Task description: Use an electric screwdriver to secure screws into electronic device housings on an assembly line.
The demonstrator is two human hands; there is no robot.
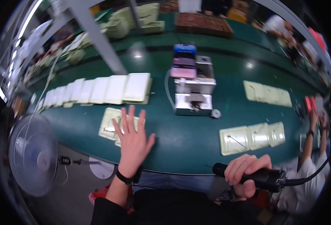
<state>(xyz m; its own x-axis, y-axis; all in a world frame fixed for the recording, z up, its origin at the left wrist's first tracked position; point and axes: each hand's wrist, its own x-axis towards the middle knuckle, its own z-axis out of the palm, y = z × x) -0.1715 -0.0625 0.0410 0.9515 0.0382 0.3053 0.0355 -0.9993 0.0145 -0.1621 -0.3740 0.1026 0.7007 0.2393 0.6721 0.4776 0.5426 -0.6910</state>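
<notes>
My left hand (133, 140) has its fingers spread over pale green plastic panels (107, 125) at the table's near edge. They overlap, and the hand partly hides them; whether it touches them I cannot tell. My right hand (248, 168) is wrapped round a black corded electric screwdriver (268, 180), whose thin bit points left just past the table's edge. Beyond that hand lies a row of overlapping pale green panels (233, 141), the nearest with a thin dark rod or wire across it. A metal screw feeder (195, 88) stands mid-table, with a phone (184, 62) on top.
A long row of white-faced panels (113, 89) leans across the left side. More pale green panels (268, 93) lie at the far right. A grey post (98, 37) rises behind. A fan (34, 157) stands at left. A co-worker's hands (317, 112) hold something at right.
</notes>
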